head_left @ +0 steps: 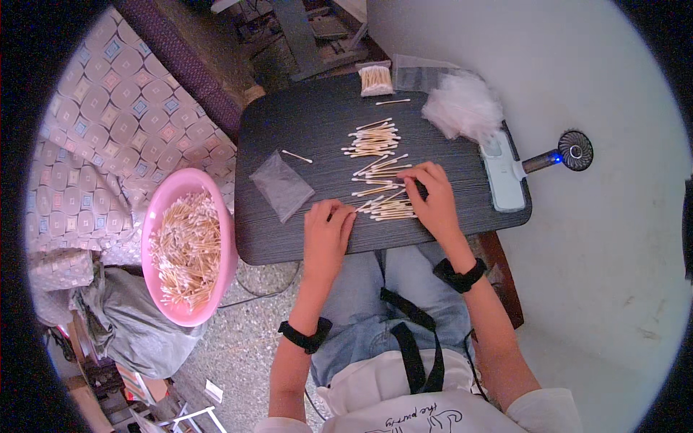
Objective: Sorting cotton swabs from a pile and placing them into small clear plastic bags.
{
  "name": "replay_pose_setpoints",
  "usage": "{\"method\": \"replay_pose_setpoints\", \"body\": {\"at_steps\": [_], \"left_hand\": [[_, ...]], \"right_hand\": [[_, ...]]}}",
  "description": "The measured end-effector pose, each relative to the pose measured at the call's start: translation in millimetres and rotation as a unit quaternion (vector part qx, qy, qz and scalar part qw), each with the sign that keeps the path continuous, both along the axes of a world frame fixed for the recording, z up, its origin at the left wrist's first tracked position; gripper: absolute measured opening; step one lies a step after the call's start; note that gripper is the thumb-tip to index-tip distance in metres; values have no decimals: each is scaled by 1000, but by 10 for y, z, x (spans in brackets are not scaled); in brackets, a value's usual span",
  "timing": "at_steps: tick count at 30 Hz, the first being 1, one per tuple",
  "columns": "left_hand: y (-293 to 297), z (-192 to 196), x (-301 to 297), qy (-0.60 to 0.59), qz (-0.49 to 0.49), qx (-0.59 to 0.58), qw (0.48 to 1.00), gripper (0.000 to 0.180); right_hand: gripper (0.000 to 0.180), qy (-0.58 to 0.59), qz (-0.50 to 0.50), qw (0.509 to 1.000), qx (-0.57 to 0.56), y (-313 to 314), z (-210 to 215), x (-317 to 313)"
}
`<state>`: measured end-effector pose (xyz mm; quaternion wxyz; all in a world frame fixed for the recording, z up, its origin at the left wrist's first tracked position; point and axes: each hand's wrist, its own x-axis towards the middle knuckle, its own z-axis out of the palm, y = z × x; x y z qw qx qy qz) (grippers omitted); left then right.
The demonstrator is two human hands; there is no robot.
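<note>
Loose cotton swabs (369, 144) lie in rough piles down the middle of a dark tabletop (289, 238). At the left ends of the nearest pile (393, 209), my left hand (326, 231) has its fingers curled, and the fingertips close on a swab end. Across from it, my right hand (433, 196) reaches over the right ends of the swabs, thumb and forefinger pinched at a swab. The fingers partly hide both grips. One single swab (297, 156) lies apart near a flat clear plastic bag (281, 185), left of the piles; another swab (393, 102) lies farther back.
A filled packet of swabs (375, 79) stands at the far edge. Crumpled clear bags (463, 107) and a pale blue phone-like device (502, 173) with a small fan (576, 150) sit right, beside the wall. A pink basin (225, 281) full of swabs stands left of the table.
</note>
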<state>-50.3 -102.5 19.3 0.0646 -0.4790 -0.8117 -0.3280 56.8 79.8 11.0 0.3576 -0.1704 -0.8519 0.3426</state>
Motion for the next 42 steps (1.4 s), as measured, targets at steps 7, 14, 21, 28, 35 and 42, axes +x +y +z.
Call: {"method": "replay_pose_setpoints", "body": {"at_steps": [7, 14, 21, 28, 35, 42], "left_hand": [[47, -25, -40, 21, -26, 17, 999, 8], [-44, -27, -121, -16, 21, 19, 999, 8], [80, 22, 161, 40, -111, 55, 991, 11], [127, -76, 260, 13, -111, 42, 993, 21], [208, -98, 285, -2, -78, 30, 997, 48], [285, -50, 340, 35, -77, -70, 994, 52]], "right_hand": [[12, 20, -3, 999, -25, 29, 58, 0], [10, 8, 282, 955, -97, -630, 1356, 481], [17, -14, 543, 753, -370, -1172, 2054, 1016], [25, 136, 421, 879, -179, -1430, 2262, 1363], [34, -75, 533, 810, -234, -1032, 2391, 1430], [37, 126, 699, 682, -174, -743, 1993, 1313]]}}
